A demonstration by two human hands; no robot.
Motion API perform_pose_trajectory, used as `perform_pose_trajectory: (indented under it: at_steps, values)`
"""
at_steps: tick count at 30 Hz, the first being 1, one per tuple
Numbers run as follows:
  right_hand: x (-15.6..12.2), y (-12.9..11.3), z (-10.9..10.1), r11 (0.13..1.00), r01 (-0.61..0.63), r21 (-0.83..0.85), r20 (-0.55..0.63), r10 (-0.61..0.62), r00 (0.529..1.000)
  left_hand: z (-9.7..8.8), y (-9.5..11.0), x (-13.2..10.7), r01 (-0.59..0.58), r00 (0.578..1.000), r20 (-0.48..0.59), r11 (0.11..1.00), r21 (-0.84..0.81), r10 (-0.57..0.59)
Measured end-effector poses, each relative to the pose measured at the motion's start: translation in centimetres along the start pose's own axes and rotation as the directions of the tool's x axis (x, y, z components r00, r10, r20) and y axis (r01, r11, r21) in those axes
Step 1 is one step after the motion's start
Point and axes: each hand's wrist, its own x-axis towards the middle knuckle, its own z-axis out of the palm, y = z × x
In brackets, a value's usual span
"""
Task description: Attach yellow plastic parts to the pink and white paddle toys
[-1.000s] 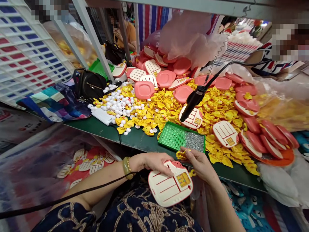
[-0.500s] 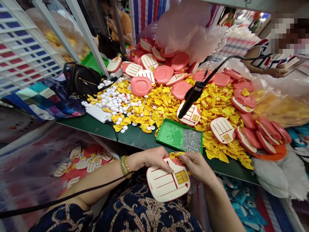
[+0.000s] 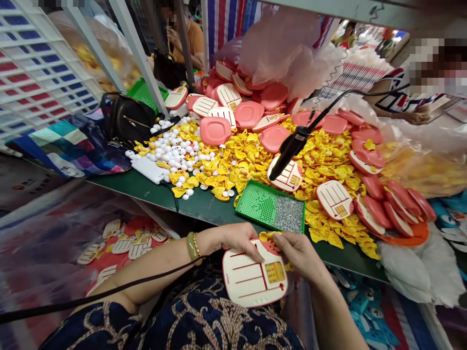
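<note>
My left hand [image 3: 241,243] grips a cream-and-red plastic toy casing [image 3: 245,282] near its top, the thumb lying on the cream face. The casing has red slots and a yellow panel, and it is tilted over my lap. At its upper right corner, my right hand [image 3: 297,250] pinches a small yellow plastic piece [image 3: 269,236] against the red part. More yellow shows below my right fingers, partly hidden. Just beyond my hands, a green tray [image 3: 255,203] holds many small silvery screws. Over a cream casing hangs a black electric screwdriver [image 3: 290,151] on its cord.
Yellow plastic pieces [image 3: 248,150] and white balls [image 3: 178,151] cover much of the green table [image 3: 146,197]. Red casings [image 3: 249,114] are piled behind, with more stacked at right. A black bag [image 3: 127,119] and white power bank [image 3: 150,170] lie left. A co-worker's hand [image 3: 419,115] shows at upper right.
The view has shifted slightly. My hands keep the same hold on the casing and the yellow piece, with hardly any visible movement.
</note>
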Motion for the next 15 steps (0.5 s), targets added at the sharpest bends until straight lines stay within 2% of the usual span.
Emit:
perform_pose_trajectory:
  at_steps: [8,15]
  values:
    - [-0.7,1.3,-0.2,0.999,0.013,-0.032,0.011,-0.012,1.000,0.2,0.5,0.0,-0.009,1.000,0.008,0.998,0.061,0.008]
    - [-0.6,2.0,-0.4,0.998,0.027,-0.055,-0.008,-0.027,1.000,0.0,0.9,0.0,0.056,0.998,0.010,0.996,0.070,-0.057]
